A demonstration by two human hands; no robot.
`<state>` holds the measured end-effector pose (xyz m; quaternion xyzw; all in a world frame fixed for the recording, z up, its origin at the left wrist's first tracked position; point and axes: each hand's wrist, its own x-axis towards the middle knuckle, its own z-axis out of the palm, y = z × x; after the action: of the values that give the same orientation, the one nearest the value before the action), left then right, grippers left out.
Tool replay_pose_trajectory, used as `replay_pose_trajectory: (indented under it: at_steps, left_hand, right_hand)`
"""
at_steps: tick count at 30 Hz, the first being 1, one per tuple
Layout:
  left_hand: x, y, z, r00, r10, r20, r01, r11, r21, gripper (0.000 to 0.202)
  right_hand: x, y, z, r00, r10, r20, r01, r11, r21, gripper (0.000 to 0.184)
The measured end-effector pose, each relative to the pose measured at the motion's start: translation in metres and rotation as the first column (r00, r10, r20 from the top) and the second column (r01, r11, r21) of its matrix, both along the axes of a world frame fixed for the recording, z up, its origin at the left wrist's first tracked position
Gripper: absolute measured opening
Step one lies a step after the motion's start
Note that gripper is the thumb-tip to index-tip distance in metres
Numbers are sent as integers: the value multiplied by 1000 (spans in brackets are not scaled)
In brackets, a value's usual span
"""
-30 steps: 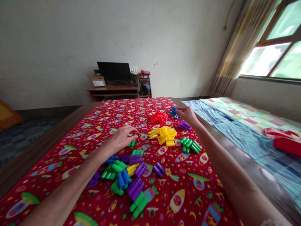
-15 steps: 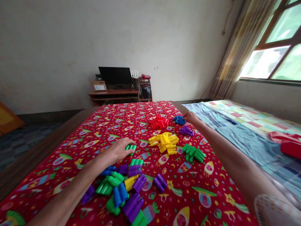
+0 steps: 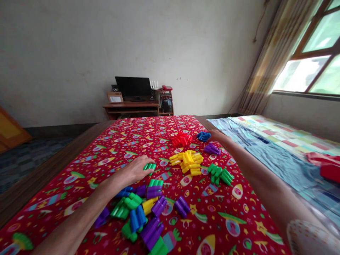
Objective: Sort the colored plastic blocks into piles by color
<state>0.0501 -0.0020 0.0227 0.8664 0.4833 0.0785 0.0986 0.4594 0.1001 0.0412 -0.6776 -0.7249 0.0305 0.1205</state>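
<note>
My left hand (image 3: 135, 169) is closed on a green plastic block (image 3: 149, 166) at the top of a mixed heap of green, blue, purple and yellow blocks (image 3: 140, 212). My right hand (image 3: 218, 135) reaches far across the red patterned cloth (image 3: 106, 148), resting by the blue block pile (image 3: 203, 136) with fingers loosely open and holding nothing. Sorted piles lie between the hands: red (image 3: 181, 139), yellow (image 3: 187, 161), purple (image 3: 211, 149) and green (image 3: 220, 174). A lone purple block (image 3: 182, 206) lies near the mixed heap.
The cloth covers a wooden table with a bare edge (image 3: 39, 177) on the left. A bed with a patchwork sheet (image 3: 278, 141) runs along the right. A desk with a monitor (image 3: 132, 86) stands against the far wall. Window and curtain are at upper right.
My right hand set blue blocks down on the blue pile and now rests beside it. My left hand closed on the green block. The view tilted slightly upward.
</note>
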Motion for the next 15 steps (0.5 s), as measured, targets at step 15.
replay_pose_trajectory:
  at_steps: [15]
  left_hand:
    - [-6,1,-7,999,-8,31,8,1000,11,31]
  right_hand:
    - [-7,18,6,984,145,99,-122,970,-211,37]
